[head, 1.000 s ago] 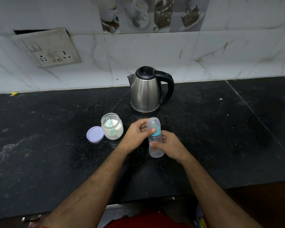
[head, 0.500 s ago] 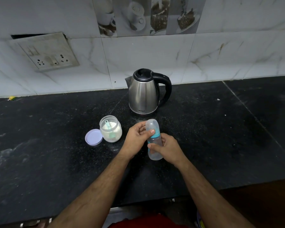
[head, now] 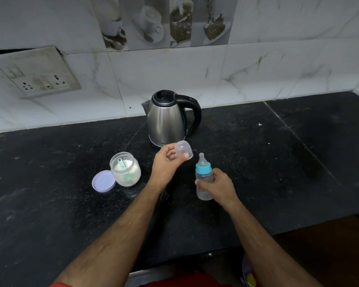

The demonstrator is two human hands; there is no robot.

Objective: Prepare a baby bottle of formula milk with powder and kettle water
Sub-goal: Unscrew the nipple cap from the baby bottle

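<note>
1 kettle (head: 167, 123), 1 powder jar (head: 126, 169) w/ lid (head: 103, 181) off, 1 bottle (head: 204, 179). Left hand (head: 166, 164) pinches clear cap (head: 183, 151); right hand (head: 220, 186) grips bottle. Black table (head: 278, 162), marble-tile wall (head: 174, 75) upper frame.

Kettle (head: 167, 121) brand lettering partly behind clear cap (head: 183, 150). Socket plate (head: 32, 73) cut by left edge. Bottle (head: 203, 179) markings unreadable.

The left hand (head: 166, 164) pinches the clear cap (head: 183, 150), at ten o'clock from the right hand's (head: 220, 186) bottle (head: 204, 179).
</note>
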